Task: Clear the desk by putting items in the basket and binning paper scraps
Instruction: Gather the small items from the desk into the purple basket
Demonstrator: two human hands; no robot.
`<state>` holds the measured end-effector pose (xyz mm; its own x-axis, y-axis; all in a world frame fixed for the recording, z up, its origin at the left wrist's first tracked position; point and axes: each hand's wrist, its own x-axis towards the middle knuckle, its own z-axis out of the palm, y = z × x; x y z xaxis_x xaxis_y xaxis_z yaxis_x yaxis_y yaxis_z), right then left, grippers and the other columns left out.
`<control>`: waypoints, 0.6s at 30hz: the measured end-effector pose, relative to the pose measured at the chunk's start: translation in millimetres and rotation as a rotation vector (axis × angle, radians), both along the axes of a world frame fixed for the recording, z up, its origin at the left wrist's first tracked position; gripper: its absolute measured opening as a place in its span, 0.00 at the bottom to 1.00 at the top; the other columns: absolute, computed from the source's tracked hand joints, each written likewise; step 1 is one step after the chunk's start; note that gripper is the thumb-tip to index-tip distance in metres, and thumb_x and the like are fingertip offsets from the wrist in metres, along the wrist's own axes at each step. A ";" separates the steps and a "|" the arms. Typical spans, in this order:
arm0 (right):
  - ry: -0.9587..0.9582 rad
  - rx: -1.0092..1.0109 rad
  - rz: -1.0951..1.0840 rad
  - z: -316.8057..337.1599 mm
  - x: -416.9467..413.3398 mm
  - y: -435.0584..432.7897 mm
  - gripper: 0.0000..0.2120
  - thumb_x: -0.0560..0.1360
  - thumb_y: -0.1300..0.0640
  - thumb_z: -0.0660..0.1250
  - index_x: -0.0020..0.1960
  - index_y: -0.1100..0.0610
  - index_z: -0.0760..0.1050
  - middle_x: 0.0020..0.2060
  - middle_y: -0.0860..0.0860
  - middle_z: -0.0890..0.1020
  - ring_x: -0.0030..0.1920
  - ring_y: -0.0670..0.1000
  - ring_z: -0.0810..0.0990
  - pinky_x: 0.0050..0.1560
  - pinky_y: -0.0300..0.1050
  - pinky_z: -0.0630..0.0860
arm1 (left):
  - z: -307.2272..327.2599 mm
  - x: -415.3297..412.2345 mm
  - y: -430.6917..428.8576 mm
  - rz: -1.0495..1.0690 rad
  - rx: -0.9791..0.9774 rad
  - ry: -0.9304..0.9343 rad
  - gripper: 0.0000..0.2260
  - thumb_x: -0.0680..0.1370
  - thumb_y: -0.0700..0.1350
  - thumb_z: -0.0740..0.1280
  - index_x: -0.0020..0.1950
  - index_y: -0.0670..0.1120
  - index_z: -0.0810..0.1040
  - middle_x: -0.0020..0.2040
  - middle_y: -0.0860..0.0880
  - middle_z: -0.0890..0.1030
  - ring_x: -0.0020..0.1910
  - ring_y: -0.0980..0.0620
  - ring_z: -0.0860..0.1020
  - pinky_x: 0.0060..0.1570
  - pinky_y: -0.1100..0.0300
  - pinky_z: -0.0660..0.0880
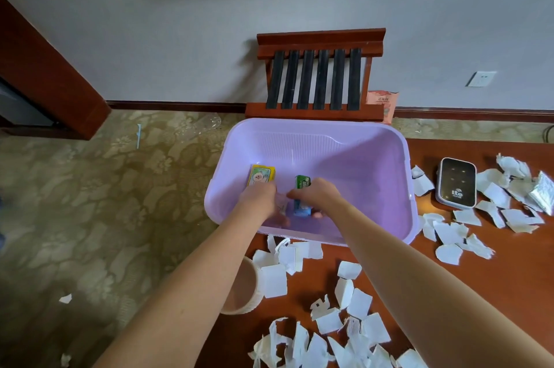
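Note:
A purple basket [374, 157] stands on the far left corner of the brown desk [389, 259]. Both my hands are down inside it. My right hand [316, 193] grips a blue packet [299, 208], which lies end to end with a green pack [302, 181]. My left hand [260, 199] holds a small pale packet [282, 202], blurred, just left of the blue one. A yellow box [261, 175] lies on the basket floor beyond my left hand. Torn white paper scraps [356, 304] are scattered over the desk. A pinkish waste bin [241, 289] stands on the floor by the desk's left edge, partly behind my left forearm.
A black and white LTE pocket router [457, 181] and a silver foil sachet [543, 193] lie among more scraps [449, 232] right of the basket. A wooden luggage rack [317, 76] leans on the wall behind. A few scraps [66, 298] lie on the carpet.

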<state>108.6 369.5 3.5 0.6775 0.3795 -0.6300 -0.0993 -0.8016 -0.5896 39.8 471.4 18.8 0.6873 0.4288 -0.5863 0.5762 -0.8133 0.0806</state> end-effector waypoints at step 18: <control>-0.279 0.043 0.097 -7.0 21.5 23.7 0.15 0.74 0.62 0.64 0.56 0.61 0.61 0.57 0.63 0.75 0.55 0.63 0.75 0.43 0.46 0.67 | -1.7 11.2 20.4 0.010 -0.038 -0.159 0.12 0.74 0.40 0.68 0.55 0.42 0.72 0.46 0.42 0.75 0.52 0.40 0.78 0.41 0.55 0.72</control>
<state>130.1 393.3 -3.5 0.7813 0.4734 -0.4068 0.1471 -0.7730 -0.6171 51.0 491.8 17.1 0.7685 0.4156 -0.4866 0.5616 -0.8025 0.2015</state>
